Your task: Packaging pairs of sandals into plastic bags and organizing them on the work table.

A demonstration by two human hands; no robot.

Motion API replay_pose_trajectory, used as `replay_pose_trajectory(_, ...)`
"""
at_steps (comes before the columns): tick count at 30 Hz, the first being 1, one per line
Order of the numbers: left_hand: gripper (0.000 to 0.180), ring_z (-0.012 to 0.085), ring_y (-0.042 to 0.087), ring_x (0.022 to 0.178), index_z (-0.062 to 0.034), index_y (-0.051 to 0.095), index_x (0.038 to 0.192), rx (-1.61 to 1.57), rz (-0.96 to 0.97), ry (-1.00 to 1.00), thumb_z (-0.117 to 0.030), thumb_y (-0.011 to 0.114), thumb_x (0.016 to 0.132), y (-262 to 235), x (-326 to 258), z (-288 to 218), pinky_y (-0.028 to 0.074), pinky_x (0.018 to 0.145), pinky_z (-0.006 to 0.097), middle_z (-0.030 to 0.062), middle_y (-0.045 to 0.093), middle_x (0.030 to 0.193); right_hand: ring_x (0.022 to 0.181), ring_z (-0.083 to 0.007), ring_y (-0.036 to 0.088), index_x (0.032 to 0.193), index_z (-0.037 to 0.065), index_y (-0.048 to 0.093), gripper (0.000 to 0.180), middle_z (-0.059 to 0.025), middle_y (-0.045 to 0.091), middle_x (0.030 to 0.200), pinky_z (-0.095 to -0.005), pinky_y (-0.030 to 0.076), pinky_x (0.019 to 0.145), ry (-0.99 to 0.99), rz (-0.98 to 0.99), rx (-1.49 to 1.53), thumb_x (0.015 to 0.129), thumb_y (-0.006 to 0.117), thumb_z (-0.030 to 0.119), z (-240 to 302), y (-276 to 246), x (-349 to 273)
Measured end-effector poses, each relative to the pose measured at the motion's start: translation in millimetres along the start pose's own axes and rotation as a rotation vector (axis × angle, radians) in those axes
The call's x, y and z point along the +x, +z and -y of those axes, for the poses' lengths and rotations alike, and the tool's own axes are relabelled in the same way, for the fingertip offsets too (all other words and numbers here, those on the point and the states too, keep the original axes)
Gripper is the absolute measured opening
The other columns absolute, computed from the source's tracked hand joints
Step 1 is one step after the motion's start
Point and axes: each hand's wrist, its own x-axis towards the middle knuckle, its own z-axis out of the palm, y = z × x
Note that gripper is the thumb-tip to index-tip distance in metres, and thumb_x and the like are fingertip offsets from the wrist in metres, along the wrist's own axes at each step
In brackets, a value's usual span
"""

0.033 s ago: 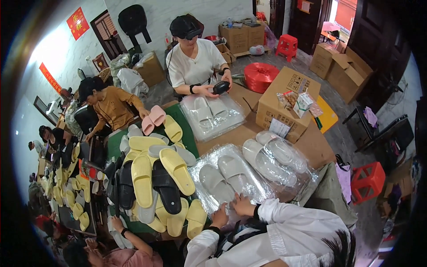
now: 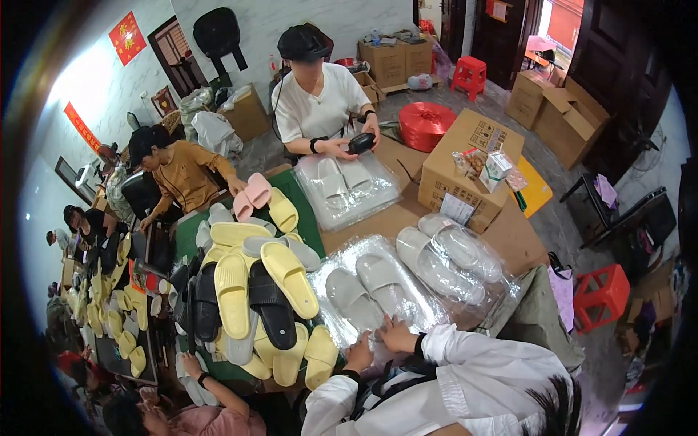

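Observation:
My left hand [image 2: 358, 354] and my right hand [image 2: 398, 336] come in from the lower edge in white sleeves. Both are at the near end of a clear plastic bag [image 2: 429, 314], fingers bent and gripping its film by the slipper toes or heels; which end I cannot tell. A pair of grey slippers [image 2: 354, 296] lies side by side on the shiny film; whether they are inside the bag is hard to tell. To the right, more grey slippers [image 2: 459, 251] lie wrapped in clear plastic. A heap of yellow slippers [image 2: 233, 294] and black slippers [image 2: 272, 305] rises on the left.
Across the table, a person in white [image 2: 320, 102] holds a dark object above bagged slippers [image 2: 334, 182]. A cardboard box [image 2: 451, 163] and red twine roll [image 2: 425, 125] stand at the back right. Another person's arm [image 2: 222, 392] reaches in at lower left. Red stools [image 2: 602, 296] stand beyond.

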Motion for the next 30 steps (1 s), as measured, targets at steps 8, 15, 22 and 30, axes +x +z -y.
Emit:
replay_pose_trajectory(8,0.072,0.0405,0.052,0.101,-0.0223,0.020,0.132,0.011,-0.026,0.025,-0.019,0.060,0.073,4.5,0.7,3.5,0.034,0.085,0.053,0.0202,0.054,0.111,0.122,-0.0511,0.027,0.127,0.013,0.044,0.044,-0.0305,0.016,0.139,-0.0593,0.032,0.091,0.005,-0.020,0.041,0.084,0.042,0.021,-0.8,2.0,-0.4)
replay_pose_trajectory(15,0.072,0.0399,0.051,0.102,-0.0227,0.021,0.132,0.000,-0.018,0.013,-0.018,0.061,0.073,2.3,-0.9,1.0,0.034,0.085,0.053,0.0208,0.053,0.112,0.124,-0.0510,0.023,0.130,0.014,0.041,0.046,-0.0300,0.013,0.140,-0.0588,0.030,0.093,0.015,0.059,0.036,0.084,0.043,0.021,0.7,-5.7,-1.1)
replay_pose_trajectory(22,0.071,0.0393,0.051,0.103,-0.0226,0.022,0.132,0.005,-0.017,0.004,-0.019,0.061,0.073,-1.1,-2.4,-2.6,0.033,0.087,0.052,0.0193,0.053,0.112,0.124,-0.0510,0.023,0.131,0.014,0.039,0.048,-0.0303,0.013,0.140,-0.0582,0.030,0.093,0.009,0.056,0.020,0.083,0.044,0.020,-0.1,-6.4,-2.1)
replay_pose_trajectory(30,0.071,0.0393,0.050,0.104,-0.0224,0.022,0.132,0.003,-0.021,0.005,-0.020,0.062,0.073,0.3,-1.9,-1.3,0.033,0.087,0.051,0.0189,0.053,0.113,0.126,-0.0493,0.022,0.132,0.016,0.037,0.053,-0.0297,0.013,0.140,-0.0577,0.029,0.095,0.016,0.066,0.010,0.081,0.048,0.021,-2.1,-1.0,1.5)
